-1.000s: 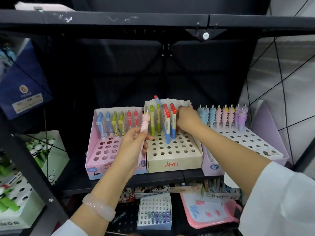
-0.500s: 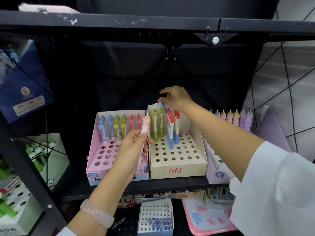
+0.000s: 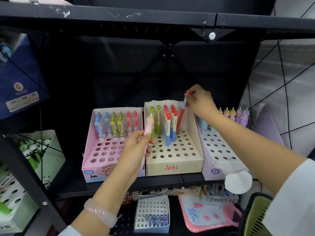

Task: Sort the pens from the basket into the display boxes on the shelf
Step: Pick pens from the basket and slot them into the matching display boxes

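Observation:
My right hand (image 3: 199, 101) pinches the top of a red pen (image 3: 181, 117) that slants down into the back right of the beige display box (image 3: 173, 166), beside its green, red and blue pens. My left hand (image 3: 134, 149) grips a pink caterpillar-shaped pen (image 3: 148, 126) upright in front of the gap between the beige box and the pink display box (image 3: 102, 169). The pink box holds a back row of blue, green and red pens. A lilac display box (image 3: 219, 160) on the right carries pastel caterpillar pens (image 3: 238, 114) along its back. The green basket's rim (image 3: 254, 215) shows at bottom right.
A black shelf beam (image 3: 153, 23) runs overhead and a slanted black post (image 3: 25, 167) stands at left. Panda pen boxes (image 3: 39, 150) sit left of the post. On the shelf below lie a small white box (image 3: 151, 213) and a pink board (image 3: 209, 215).
My right hand has lifted from the beige box's pens, taken a red pen by its top and swung it to the box's back right. The left hand keeps its pink pen almost still.

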`<state>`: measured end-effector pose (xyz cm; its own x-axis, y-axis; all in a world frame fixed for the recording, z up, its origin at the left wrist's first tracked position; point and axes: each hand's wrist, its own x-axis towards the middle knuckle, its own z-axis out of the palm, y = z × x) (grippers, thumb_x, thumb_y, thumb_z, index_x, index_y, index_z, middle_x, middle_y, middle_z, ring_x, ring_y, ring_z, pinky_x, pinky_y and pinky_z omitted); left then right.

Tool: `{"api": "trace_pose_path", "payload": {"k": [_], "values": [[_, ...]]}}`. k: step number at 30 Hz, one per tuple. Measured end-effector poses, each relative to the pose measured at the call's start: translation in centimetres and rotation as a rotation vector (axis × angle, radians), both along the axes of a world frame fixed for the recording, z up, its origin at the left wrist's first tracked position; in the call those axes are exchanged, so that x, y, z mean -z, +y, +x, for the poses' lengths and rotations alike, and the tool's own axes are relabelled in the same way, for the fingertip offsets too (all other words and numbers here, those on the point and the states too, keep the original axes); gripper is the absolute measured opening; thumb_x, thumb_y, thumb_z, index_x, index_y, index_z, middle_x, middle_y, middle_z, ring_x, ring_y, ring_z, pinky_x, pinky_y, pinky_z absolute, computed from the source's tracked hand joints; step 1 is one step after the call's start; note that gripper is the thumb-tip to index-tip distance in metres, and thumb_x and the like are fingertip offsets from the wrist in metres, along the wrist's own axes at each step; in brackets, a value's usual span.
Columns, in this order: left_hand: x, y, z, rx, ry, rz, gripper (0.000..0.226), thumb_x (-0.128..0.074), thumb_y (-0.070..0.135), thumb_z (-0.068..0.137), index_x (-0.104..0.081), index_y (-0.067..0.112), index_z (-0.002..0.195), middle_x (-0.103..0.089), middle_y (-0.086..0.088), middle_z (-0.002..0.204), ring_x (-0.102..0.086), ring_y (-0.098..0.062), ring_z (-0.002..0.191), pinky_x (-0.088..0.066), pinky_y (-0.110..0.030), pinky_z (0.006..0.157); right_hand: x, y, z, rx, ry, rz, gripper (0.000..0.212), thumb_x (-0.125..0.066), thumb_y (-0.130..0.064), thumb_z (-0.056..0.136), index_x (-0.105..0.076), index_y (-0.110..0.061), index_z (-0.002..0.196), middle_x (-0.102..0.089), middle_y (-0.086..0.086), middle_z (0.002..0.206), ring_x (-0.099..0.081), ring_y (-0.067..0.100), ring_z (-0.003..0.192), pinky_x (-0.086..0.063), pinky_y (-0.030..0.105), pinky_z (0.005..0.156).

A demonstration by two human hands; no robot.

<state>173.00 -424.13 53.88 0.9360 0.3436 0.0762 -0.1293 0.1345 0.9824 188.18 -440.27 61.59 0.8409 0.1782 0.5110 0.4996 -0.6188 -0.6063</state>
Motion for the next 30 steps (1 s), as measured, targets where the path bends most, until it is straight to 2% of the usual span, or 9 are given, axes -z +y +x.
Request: {"api": "trace_pose_path", "payload": {"k": [3, 9, 12, 15, 18, 21, 25, 27, 30], "values": [[-0.1, -0.8, -0.1, 0.02, -0.003, 0.003, 0.01, -0.047, 0.011, 0.095, -0.056, 0.013, 0.099, -0.066, 0.001, 0.069, -0.047, -0.003, 0.046, -0.04, -0.017, 0.044, 0.4, -0.8, -0.3, 0.01, -0.036, -0.022, 0.017, -0.045, -0.022, 0.098, -0.05, -0.007, 0.104, -0.067, 0.014, 0.087, -0.067, 0.026, 0.077, -0.054, 0.036, 0.069], [-0.2, -1.1, -0.5, 0.023, -0.004, 0.005, 0.011, -0.047, 0.011, 0.095, -0.056, 0.013, 0.1, -0.066, 0.005, 0.065, -0.048, -0.003, 0.047, -0.041, -0.017, 0.046, 0.7, -0.2, -1.0, -0.014, -0.067, -0.16, 0.02, -0.045, -0.022, 0.097, -0.051, -0.005, 0.105, -0.065, 0.013, 0.08, -0.063, 0.026, 0.071, -0.047, 0.03, 0.06], [-0.4, -1.3, -0.7, 0.019, -0.002, 0.018, 0.011, -0.047, 0.012, 0.095, -0.056, 0.014, 0.1, -0.066, 0.006, 0.064, -0.048, -0.003, 0.047, -0.042, -0.017, 0.046, 1.8, 0.8, -1.3, -0.011, -0.019, -0.347, 0.023, -0.047, -0.022, 0.096, -0.053, -0.003, 0.109, -0.066, 0.018, 0.091, -0.063, 0.031, 0.079, -0.048, 0.033, 0.066], [-0.5, -1.3, -1.0, 0.026, -0.012, 0.032, 0.01, -0.048, 0.011, 0.095, -0.056, 0.015, 0.099, -0.066, 0.007, 0.064, -0.049, -0.003, 0.048, -0.043, -0.018, 0.047, 2.3, 1.6, -1.7, 0.034, 0.012, -0.397, 0.028, -0.048, -0.024, 0.096, -0.053, -0.002, 0.113, -0.065, 0.018, 0.098, -0.063, 0.033, 0.085, -0.045, 0.031, 0.068], [-0.7, -1.3, -1.2, 0.031, -0.025, 0.031, 0.01, -0.048, 0.011, 0.095, -0.056, 0.015, 0.099, -0.066, 0.006, 0.064, -0.049, -0.004, 0.049, -0.043, -0.018, 0.048, 1.8, 1.1, -2.3, 0.078, 0.001, -0.27, 0.025, -0.049, -0.02, 0.094, -0.053, -0.006, 0.116, -0.066, 0.013, 0.095, -0.063, 0.028, 0.081, -0.048, 0.029, 0.07], [-1.1, -2.1, -0.9, 0.042, -0.044, 0.039, 0.009, -0.049, 0.011, 0.094, -0.054, 0.016, 0.1, -0.066, 0.006, 0.064, -0.048, -0.003, 0.049, -0.042, -0.018, 0.048, 1.2, 0.0, -4.0, 0.022, -0.069, 0.027, 0.012, -0.05, -0.018, 0.093, -0.059, -0.013, 0.099, -0.065, 0.002, 0.081, -0.06, 0.014, 0.07, -0.047, 0.026, 0.064], [-1.5, -4.8, -0.1, 0.084, -0.074, 0.083, 0.01, -0.051, 0.011, 0.093, -0.055, 0.015, 0.102, -0.066, 0.006, 0.066, -0.051, -0.004, 0.052, -0.044, -0.02, 0.052, 1.6, -1.0, -7.5, -0.359, 0.276, 0.243, 0.009, -0.056, -0.031, 0.091, -0.06, -0.024, 0.087, -0.068, -0.002, 0.077, -0.063, 0.004, 0.066, -0.05, 0.018, 0.056], [-1.6, -6.3, 0.3, 0.097, -0.092, 0.112, 0.009, -0.053, 0.011, 0.093, -0.056, 0.017, 0.099, -0.066, 0.004, 0.07, -0.054, -0.004, 0.052, -0.046, -0.019, 0.052, 2.1, -1.7, -8.3, -0.41, 0.356, 0.269, 0.011, -0.058, -0.029, 0.09, -0.062, -0.019, 0.093, -0.069, 0.005, 0.085, -0.064, 0.006, 0.071, -0.05, 0.015, 0.058], [-1.5, -8.1, 0.9, 0.095, -0.117, 0.185, 0.014, -0.054, 0.012, 0.092, -0.055, 0.02, 0.103, -0.067, 0.007, 0.085, -0.062, 0.001, 0.064, -0.046, -0.011, 0.053, 2.1, -3.7, -8.1, -0.388, 0.37, 0.382, 0.01, -0.056, -0.02, 0.092, -0.063, -0.013, 0.09, -0.068, 0.006, 0.082, -0.063, 0.005, 0.067, -0.05, 0.014, 0.059]]}}
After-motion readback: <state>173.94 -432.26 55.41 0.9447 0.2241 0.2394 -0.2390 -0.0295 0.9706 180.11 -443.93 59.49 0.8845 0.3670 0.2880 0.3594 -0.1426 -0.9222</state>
